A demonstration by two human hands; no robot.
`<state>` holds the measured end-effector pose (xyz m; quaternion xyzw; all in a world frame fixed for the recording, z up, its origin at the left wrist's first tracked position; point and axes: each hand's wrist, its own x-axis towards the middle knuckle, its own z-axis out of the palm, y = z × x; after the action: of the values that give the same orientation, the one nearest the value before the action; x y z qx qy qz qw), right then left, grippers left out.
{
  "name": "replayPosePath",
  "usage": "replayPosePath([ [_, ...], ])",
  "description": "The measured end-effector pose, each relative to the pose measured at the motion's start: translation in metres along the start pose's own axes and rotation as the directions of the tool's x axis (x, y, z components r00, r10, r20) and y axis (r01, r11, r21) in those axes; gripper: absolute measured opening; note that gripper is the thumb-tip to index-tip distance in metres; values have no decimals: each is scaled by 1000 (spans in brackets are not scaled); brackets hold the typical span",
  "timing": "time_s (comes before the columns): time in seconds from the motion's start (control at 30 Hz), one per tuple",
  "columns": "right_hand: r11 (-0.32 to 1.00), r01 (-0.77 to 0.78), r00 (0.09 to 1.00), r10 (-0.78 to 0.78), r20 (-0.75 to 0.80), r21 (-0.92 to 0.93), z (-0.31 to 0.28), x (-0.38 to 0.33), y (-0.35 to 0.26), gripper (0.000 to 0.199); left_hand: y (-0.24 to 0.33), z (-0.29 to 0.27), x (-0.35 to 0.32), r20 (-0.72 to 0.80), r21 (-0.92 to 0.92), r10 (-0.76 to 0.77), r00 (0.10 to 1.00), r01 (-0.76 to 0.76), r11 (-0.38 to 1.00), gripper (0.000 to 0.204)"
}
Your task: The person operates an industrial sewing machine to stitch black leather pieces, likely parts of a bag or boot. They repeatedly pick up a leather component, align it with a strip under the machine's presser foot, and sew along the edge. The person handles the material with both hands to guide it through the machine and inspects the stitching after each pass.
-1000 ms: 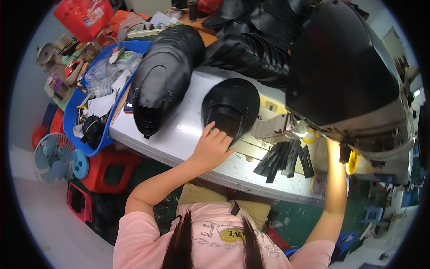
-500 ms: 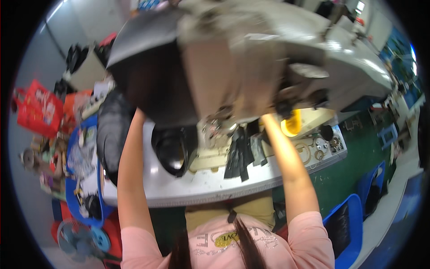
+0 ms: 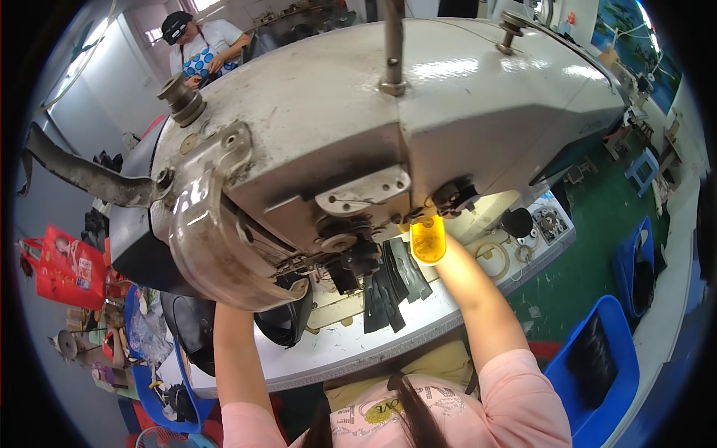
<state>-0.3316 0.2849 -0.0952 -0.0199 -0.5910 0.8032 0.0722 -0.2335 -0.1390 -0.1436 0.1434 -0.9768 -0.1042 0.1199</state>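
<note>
A large, worn industrial sewing machine (image 3: 321, 104) fills the upper middle and blocks the view of both my hands. My left forearm (image 3: 240, 351) reaches up under the machine's curved metal guard, beside a glossy black rounded piece (image 3: 284, 321). My right forearm (image 3: 478, 295) runs up behind a lit yellow lamp (image 3: 428, 240), where the hand is lost from sight. Between my arms, black flat strips (image 3: 385, 295) lie on the white table (image 3: 340, 351). What either hand touches is hidden.
Blue chairs (image 3: 594, 366) stand at the right on the green floor. A blue bin (image 3: 175, 407) and a red bag (image 3: 71, 265) are at the left, near a black bag-like item (image 3: 190, 328). A co-worker (image 3: 209, 48) sits at the far left back.
My view has shifted, so the sewing machine appears lower and sharper, with its top and the co-worker behind it showing. Both forearms still reach under it.
</note>
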Motion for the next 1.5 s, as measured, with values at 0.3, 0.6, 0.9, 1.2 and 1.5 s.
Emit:
replayPosePath([
  [0.3, 966, -89, 996, 89, 13, 242, -14, -58, 8, 20, 12, -2, 24, 6, 31, 13, 1000, -13, 999, 43],
  [0.6, 961, -54, 993, 80, -85, 272, -16, -42, 5, 19, 86, -22, -23, -239, -169, 68, 969, -110, 979, 41],
  [0.9, 939, 222, 970, -241, -40, -263, -49, -180, 14, 13, 186, -94, -224, -486, -752, 232, 843, -538, 381, 24],
  [1.2, 804, 537, 769, -342, 540, -256, -38, -332, 56, 25, 186, -45, -320, 186, -979, 446, 875, 205, 6, 67],
  [1.5, 773, 631, 357, -221, 908, -60, 22, -336, 22, 32, 130, -74, -370, 70, -995, -237, 969, 52, -84, 50],
])
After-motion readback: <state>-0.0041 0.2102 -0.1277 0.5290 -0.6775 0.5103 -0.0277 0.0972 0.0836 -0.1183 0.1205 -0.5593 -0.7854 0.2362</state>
